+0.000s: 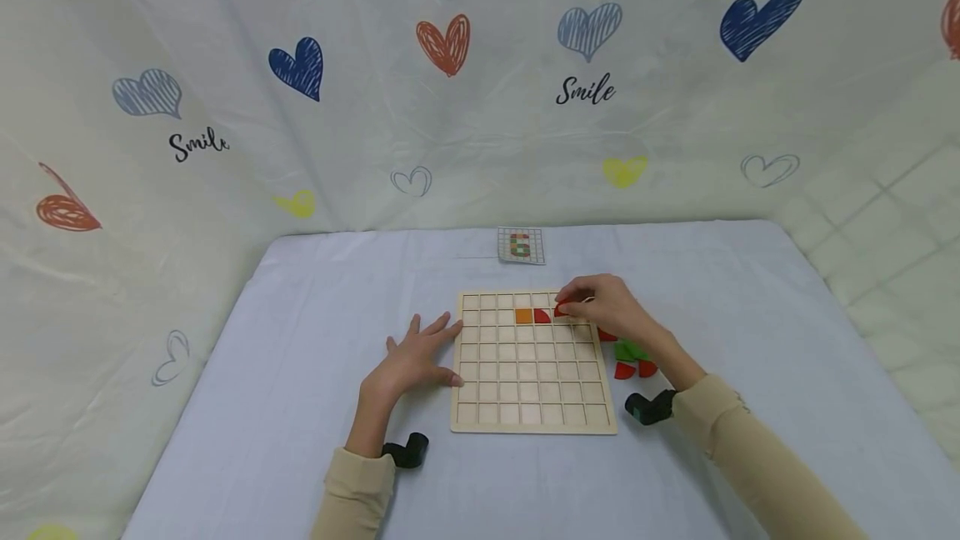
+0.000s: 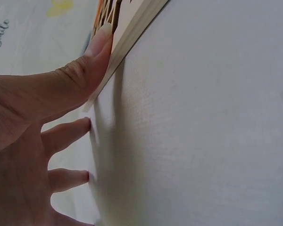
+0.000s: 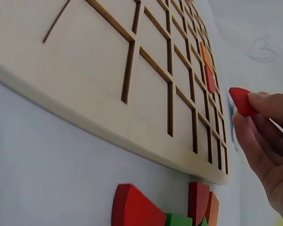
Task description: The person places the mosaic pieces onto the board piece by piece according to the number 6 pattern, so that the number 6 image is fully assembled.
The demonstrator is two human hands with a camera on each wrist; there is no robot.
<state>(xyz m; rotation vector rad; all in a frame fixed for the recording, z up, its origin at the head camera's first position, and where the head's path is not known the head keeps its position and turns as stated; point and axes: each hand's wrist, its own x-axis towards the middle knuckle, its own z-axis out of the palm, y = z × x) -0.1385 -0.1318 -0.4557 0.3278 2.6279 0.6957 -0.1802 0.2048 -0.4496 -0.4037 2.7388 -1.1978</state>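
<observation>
While the left hand (image 1: pixel 411 363) touches the board (image 1: pixel 529 393), the right hand (image 1: pixel 606 308) pinches a red block (image 3: pixel 241 100)

Because it looks small, stiff and smooth, the red block should handle as light and sturdy, if slightly slick; its edges seem the place to take hold. It sits at the tips of the right thumb and fingers, apparently just above the board. The left fingers are spread wide, thumb on the board's edge. An orange block (image 1: pixel 523 317) lies in the grid, left of the right fingers; green blocks (image 1: pixel 623 352) lie on the worktop (image 1: pixel 750 332) beside the right wrist. The fingers cover part of the held block, the right wrist view cuts off some loose blocks, and the card (image 1: pixel 521 247) beyond the fingers is too small to read.
</observation>
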